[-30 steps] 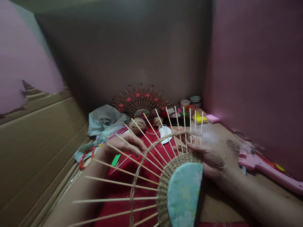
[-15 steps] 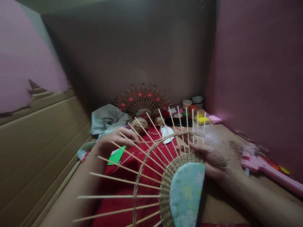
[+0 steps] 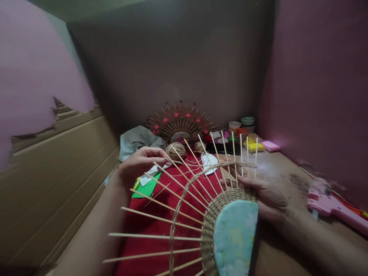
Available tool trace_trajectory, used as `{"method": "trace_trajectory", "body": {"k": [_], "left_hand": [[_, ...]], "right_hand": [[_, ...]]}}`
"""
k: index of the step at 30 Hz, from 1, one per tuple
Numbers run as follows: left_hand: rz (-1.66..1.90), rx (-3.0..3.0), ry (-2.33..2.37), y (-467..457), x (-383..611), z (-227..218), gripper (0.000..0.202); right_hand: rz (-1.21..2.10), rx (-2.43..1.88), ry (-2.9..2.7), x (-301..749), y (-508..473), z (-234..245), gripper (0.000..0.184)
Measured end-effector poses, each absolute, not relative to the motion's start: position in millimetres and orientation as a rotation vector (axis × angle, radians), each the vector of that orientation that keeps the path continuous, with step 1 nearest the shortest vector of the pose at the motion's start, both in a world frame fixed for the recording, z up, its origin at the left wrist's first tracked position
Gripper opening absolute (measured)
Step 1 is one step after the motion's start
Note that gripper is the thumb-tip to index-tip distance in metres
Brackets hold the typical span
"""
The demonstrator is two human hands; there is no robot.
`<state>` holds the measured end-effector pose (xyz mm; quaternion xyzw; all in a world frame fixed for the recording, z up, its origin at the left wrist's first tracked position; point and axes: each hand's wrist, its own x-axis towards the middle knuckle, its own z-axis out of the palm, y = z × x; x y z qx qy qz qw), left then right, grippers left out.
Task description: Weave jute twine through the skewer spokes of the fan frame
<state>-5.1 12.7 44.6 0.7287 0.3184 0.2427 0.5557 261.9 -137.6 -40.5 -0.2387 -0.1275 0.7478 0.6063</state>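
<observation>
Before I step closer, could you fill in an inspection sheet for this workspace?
Surface: red cloth and brown board.
Work things: spoked fan with a woven band; twine balls beyond it.
Clutter: glue gun at right; coloured blocks, tubs, grey cloth and flowered fan farther back.
Hands: right hand holds the spoked fan; left hand has fingertips together near the spoke tips, grip unclear.
Cables: nothing seen.
Surroundings: dark wall behind, pink wall right, cardboard left.

From my station I held the left forearm [image 3: 96, 226] slanted up from the lower left, its wrist [image 3: 123, 171] bent inward, the left hand [image 3: 143, 158] pinching, fingers [image 3: 156, 152] curled. The right forearm [image 3: 322, 235] angled in opposite, right hand [image 3: 271, 199] lower, thumb [image 3: 253, 182] pointing left.
</observation>
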Motion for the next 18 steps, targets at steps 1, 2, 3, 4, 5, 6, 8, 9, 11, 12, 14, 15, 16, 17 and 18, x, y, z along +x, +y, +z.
{"method": "trace_trajectory", "body": {"k": [1, 2, 3, 4, 5, 6, 8, 9, 11, 12, 14, 15, 16, 17, 18], "left_hand": [[0.610, 1.702, 0.781, 11, -3, 46, 0.006], [0.652, 1.683, 0.811, 10, -2, 47, 0.005], [0.693, 1.664, 0.833, 9, -1, 47, 0.005], [0.727, 1.645, 0.844, 9, 0, 48, 0.005], [0.753, 1.629, 0.845, 9, 0, 48, 0.005], [0.767, 1.616, 0.833, 10, 0, 48, 0.006], [0.780, 1.599, 0.786, 12, -1, 47, 0.007], [0.782, 1.594, 0.762, 14, -1, 46, 0.008], [0.783, 1.593, 0.722, 17, -3, 45, 0.009], [0.783, 1.598, 0.714, 19, -4, 45, 0.009], [0.780, 1.619, 0.723, 20, -6, 45, 0.009], [0.778, 1.633, 0.735, 21, -7, 46, 0.009], [0.774, 1.649, 0.752, 21, -8, 46, 0.009], [0.772, 1.663, 0.767, 21, -9, 46, 0.009], [0.767, 1.674, 0.777, 21, -10, 47, 0.009]], "right_hand": [[1.722, -0.562, -0.288, 262, -137, -42, 0.026], [1.719, -0.570, -0.276, 263, -137, -44, 0.027], [1.721, -0.578, -0.259, 263, -137, -45, 0.027], [1.727, -0.585, -0.245, 264, -137, -47, 0.027], [1.736, -0.590, -0.236, 264, -137, -47, 0.027], [1.740, -0.591, -0.230, 264, -137, -48, 0.027], [1.727, -0.579, -0.235, 264, -137, -46, 0.028], [1.713, -0.568, -0.243, 264, -137, -45, 0.029], [1.701, -0.556, -0.253, 263, -137, -43, 0.029], [1.701, -0.558, -0.252, 263, -136, -42, 0.029], [1.699, -0.577, -0.236, 262, -136, -40, 0.028], [1.690, -0.591, -0.221, 262, -136, -40, 0.028], [1.678, -0.607, -0.205, 261, -136, -40, 0.028], [1.671, -0.624, -0.191, 261, -136, -39, 0.028], [1.667, -0.638, -0.183, 261, -136, -39, 0.028]]}}
